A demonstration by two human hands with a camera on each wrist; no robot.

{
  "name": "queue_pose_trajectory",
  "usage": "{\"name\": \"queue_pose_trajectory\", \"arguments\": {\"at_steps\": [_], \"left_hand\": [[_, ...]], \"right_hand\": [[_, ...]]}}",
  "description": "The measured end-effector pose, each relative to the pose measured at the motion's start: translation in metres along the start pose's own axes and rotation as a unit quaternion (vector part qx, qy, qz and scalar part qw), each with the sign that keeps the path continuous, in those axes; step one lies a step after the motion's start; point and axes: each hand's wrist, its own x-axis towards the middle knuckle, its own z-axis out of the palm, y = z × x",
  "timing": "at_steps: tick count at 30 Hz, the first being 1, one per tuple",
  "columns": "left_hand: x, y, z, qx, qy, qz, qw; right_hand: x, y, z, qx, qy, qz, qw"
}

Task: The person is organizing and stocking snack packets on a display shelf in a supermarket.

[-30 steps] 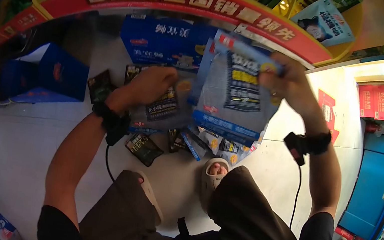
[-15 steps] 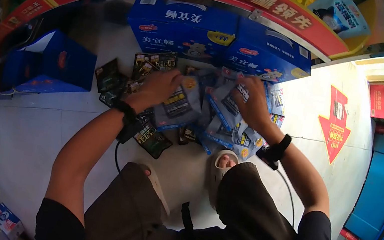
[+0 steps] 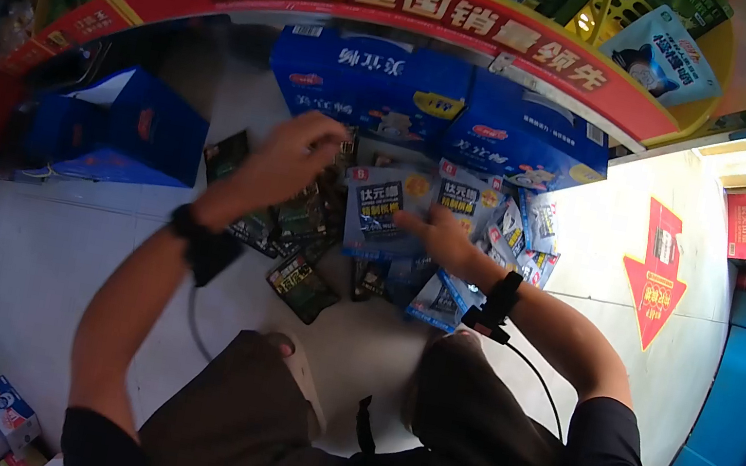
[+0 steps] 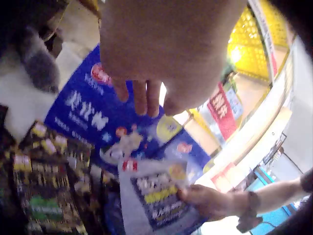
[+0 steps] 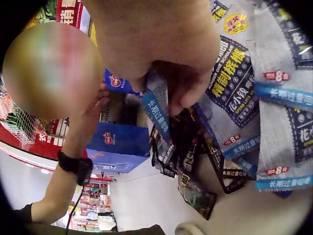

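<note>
Grey packet (image 3: 377, 212) with yellow-and-white lettering on dark, pinched in the right hand (image 3: 450, 244) before blue boxes (image 3: 373, 85).
That grip hides one edge; smallest print blurs. Left hand (image 3: 278, 161) hangs loosely relaxed.

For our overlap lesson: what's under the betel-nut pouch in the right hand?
Part of a black packet shows below the betel-nut pouch; in the head view, whatever it covers is hidden.

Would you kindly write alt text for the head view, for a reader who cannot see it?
A person's right hand pinches a flat grey-blue plastic packet over scattered black and grey plastic packets on a pale tiled floor; the empty left hand is near two blue cardboard boxes.
</note>
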Motion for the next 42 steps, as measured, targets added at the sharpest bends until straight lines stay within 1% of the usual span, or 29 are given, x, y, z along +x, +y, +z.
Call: {"name": "queue_pose_trajectory", "arguments": {"at_steps": [2,4,5,6,7,8,9,11,13,15,16,17,18,19,20,21,23,24,25,26,27,29,30,32,33,34,35,39,42], "left_hand": [[-0.012,0.03,-0.062,-0.021,-0.018,-0.081,0.996],[-0.027,0.065,-0.14,0.177,-0.041,-0.065,0.981],[-0.046,0.077,-0.174,0.136,0.0,-0.13,0.982],[-0.072,0.09,-0.2,0.163,0.098,-0.142,0.971],[-0.101,0.11,-0.233,0.3,0.112,-0.197,0.926],[-0.132,0.131,-0.256,0.43,0.121,-0.196,0.873],[-0.166,0.145,-0.262,0.393,0.255,-0.259,0.845],[-0.262,0.159,-0.266,0.229,0.351,-0.36,0.834],[-0.291,0.181,-0.22,0.306,0.3,-0.376,0.822],[-0.275,0.185,-0.244,0.363,0.304,-0.363,0.803],[-0.258,0.189,-0.259,0.422,0.304,-0.344,0.782],[-0.214,0.194,-0.269,0.508,0.274,-0.337,0.743],[-0.182,0.202,-0.3,0.508,0.197,-0.344,0.765],[-0.148,0.207,-0.3,0.513,0.236,-0.277,0.777],[-0.121,0.226,-0.305,0.682,0.12,-0.218,0.687],[-0.09,0.246,-0.285,0.611,0.175,-0.195,0.747],[-0.001,0.292,-0.225,0.435,0.328,-0.058,0.836],[0.002,0.307,-0.225,0.408,0.301,-0.016,0.862],[-0.002,0.322,-0.213,0.357,0.304,-0.036,0.883],[-0.052,0.337,-0.238,0.322,0.212,-0.175,0.906],[-0.069,0.344,-0.243,0.277,0.116,-0.301,0.905],[-0.113,0.314,-0.181,0.29,0.243,-0.38,0.844],[-0.107,0.294,-0.151,0.211,0.226,-0.432,0.847],[-0.142,0.265,-0.121,0.148,0.183,-0.563,0.792],[-0.172,0.247,-0.103,0.134,0.167,-0.553,0.805],[-0.211,0.231,-0.095,0.095,0.181,-0.591,0.78],[-0.235,0.219,-0.084,0.092,0.166,-0.586,0.787],[-0.192,0.209,-0.051,0.228,0.135,-0.531,0.805],[-0.191,0.207,-0.063,0.18,0.062,-0.569,0.8]], "right_hand": [[0.001,-0.004,-0.005,-0.038,0.004,0.046,0.998],[0.002,0.006,-0.004,-0.001,-0.016,0.02,1.0],[0.006,0.01,-0.004,0.028,-0.03,-0.009,0.999],[0.012,0.015,-0.004,0.034,-0.04,-0.013,0.999],[0.017,0.02,-0.003,0.033,-0.064,-0.014,0.997],[0.021,0.024,-0.002,0.03,-0.088,-0.016,0.996],[0.02,0.017,-0.002,0.033,-0.099,-0.018,0.994],[0.02,-0.008,-0.002,-0.033,-0.127,-0.035,0.991],[0.028,-0.017,0.0,-0.023,-0.159,-0.04,0.986],[0.034,-0.037,-0.008,-0.1,-0.236,0.069,0.964],[0.043,-0.012,-0.003,-0.093,-0.223,-0.048,0.969],[0.046,-0.005,0.0,-0.091,-0.234,-0.055,0.966],[0.048,0.0,0.002,-0.054,-0.232,-0.064,0.969],[0.051,0.002,0.005,-0.016,-0.228,-0.072,0.971],[0.052,0.004,0.005,-0.015,-0.232,-0.089,0.969],[0.052,0.007,0.006,-0.012,-0.238,-0.095,0.967],[0.052,0.019,0.004,-0.026,-0.202,-0.107,0.973],[0.054,0.022,0.0,-0.028,-0.21,-0.107,0.972],[0.056,0.025,0.001,-0.032,-0.203,-0.093,0.974],[0.057,0.028,0.001,-0.037,-0.197,-0.079,0.976],[0.062,0.035,-0.007,-0.035,-0.197,-0.083,0.976],[0.075,0.045,0.003,0.03,-0.194,-0.055,0.979],[0.078,0.048,-0.009,0.029,-0.185,-0.059,0.981],[0.082,0.05,0.0,0.064,-0.159,-0.061,0.983],[0.075,0.042,-0.015,0.064,-0.147,-0.062,0.985],[0.062,0.029,-0.019,0.063,-0.135,-0.066,0.987],[0.054,0.022,-0.019,0.061,-0.122,-0.069,0.988],[0.024,0.029,-0.026,0.039,-0.097,-0.069,0.992],[-0.005,0.022,-0.04,-0.003,-0.024,-0.045,0.999]]}}
